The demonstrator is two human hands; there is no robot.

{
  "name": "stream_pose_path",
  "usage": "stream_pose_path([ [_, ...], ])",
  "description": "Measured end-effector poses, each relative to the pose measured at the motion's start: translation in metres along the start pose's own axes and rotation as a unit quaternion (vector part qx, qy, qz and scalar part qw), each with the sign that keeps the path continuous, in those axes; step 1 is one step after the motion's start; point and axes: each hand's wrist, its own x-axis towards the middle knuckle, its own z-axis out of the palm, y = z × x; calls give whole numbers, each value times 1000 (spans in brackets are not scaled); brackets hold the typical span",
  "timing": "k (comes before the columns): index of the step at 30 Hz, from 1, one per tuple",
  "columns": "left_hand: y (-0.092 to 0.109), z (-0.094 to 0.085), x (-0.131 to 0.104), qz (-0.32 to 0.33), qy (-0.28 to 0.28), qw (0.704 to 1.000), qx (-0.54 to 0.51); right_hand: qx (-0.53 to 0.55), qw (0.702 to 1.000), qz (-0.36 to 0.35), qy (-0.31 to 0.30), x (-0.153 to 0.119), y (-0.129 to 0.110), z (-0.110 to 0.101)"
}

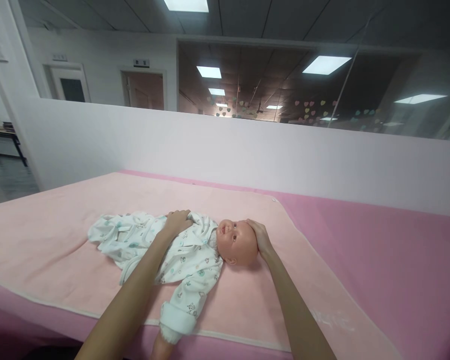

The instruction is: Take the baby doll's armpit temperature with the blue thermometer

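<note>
A baby doll (237,244) lies on its back across a peach mat (270,295), its head to the right. It wears a white printed romper (189,252) with green-blue motifs. One sleeve, its cuff turned back, stretches toward me, and the doll's hand (162,347) pokes out over the near edge. My left hand (177,223) rests on the doll's torso, fingers laid over the cloth toward its chest. Around the crown of the bald head my right hand (261,238) is cupped, its fingers extended along the scalp. The romper's legs (108,232) look flat and rumpled at the left.
Beneath the mat is a pink padded surface (408,260). A low white partition (247,150) runs along the back, with a large window (322,85) bearing heart stickers above it. At far left, a dark-legged table (5,135) stands beyond the partition.
</note>
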Motion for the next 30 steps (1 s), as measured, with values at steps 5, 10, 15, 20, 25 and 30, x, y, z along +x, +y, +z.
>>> stream_pose_path([
  [5, -1, 0, 0, 1, -2, 1000, -1, 2, 1000, -6, 2, 2, 0, 1],
  [10, -1, 1, 1, 0, -4, 1000, -1, 8, 999, -10, 36, 3, 1, 1],
  [15, -1, 1, 2, -3, -4, 1000, 0, 5, 1000, 9, 4, 1, -1, 0],
  [20, -2, 1, 2, -3, -4, 1000, -2, 3, 1000, 8, -7, 1, 1, 0],
  [25, -1, 1, 1, -3, -5, 1000, -4, 9, 999, -13, 34, 5, 4, 0],
  [30, -1, 2, 1, -8, -4, 1000, -2, 9, 1000, -5, 15, 3, 4, -1],
])
